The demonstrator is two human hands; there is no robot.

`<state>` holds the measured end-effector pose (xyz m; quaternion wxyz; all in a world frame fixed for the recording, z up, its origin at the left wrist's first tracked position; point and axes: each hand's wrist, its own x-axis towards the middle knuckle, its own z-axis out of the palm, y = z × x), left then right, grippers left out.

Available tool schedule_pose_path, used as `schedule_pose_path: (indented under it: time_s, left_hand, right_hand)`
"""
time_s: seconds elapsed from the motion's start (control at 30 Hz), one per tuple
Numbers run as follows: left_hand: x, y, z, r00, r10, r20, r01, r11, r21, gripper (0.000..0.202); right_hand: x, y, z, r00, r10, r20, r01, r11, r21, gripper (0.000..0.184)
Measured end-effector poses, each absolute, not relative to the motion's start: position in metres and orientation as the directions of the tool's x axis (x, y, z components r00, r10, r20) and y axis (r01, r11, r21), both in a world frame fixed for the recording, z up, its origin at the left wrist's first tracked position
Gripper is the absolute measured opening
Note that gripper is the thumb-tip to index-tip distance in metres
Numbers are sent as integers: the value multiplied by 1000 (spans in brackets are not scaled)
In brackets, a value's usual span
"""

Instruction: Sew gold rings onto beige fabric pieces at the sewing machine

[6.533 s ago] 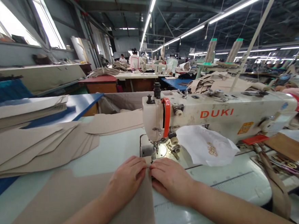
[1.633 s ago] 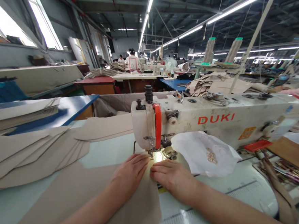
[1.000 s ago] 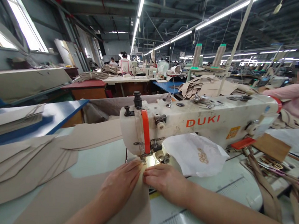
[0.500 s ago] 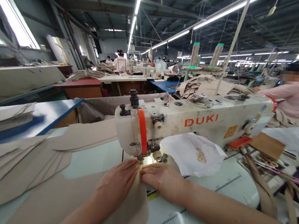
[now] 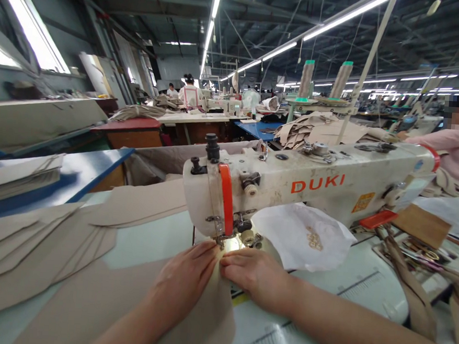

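The fingers [image 5: 207, 250] of the left hand [image 5: 184, 281] lie flat and together, pressing down on the beige fabric panel [image 5: 98, 304], while the right hand [image 5: 256, 276] presses its fingers [image 5: 233, 257] together on the panel's right edge, fingertips of both hands nearly touching. Just beyond the fingertips the panel runs under the presser foot [image 5: 220, 239] of the DUKI sewing machine [image 5: 311, 185]. Left of the fingers cut beige pieces [image 5: 31, 247] are stacked on the pale counter [image 5: 150, 240]; right of them lies a white plastic bag [image 5: 303, 237].
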<state>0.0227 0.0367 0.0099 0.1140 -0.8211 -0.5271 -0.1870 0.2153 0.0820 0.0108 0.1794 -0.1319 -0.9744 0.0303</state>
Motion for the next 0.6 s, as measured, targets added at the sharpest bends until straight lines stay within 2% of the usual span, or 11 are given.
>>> schedule_pose_path:
  time_s: [0.13,0.3,0.43,0.6]
  left_hand:
    - [19,27,9,359,823,441,908,-418,41,31]
    - [16,-7,12,370,826,425,909,-416,16,31]
    - [19,-31,19,293,863,412,940,-339,44,32]
    - [14,-88,16,264,840,474,964,-250,-93,71]
  right_hand:
    - [214,78,12,-911,224,347,201,974,-102,19]
    - [210,61,11,-923,131,361,111,991,-76,20]
    - [209,51,11,-930,74,361,71,997,-24,18]
    - [216,50,13,-887,121,445,100,992,-71,20]
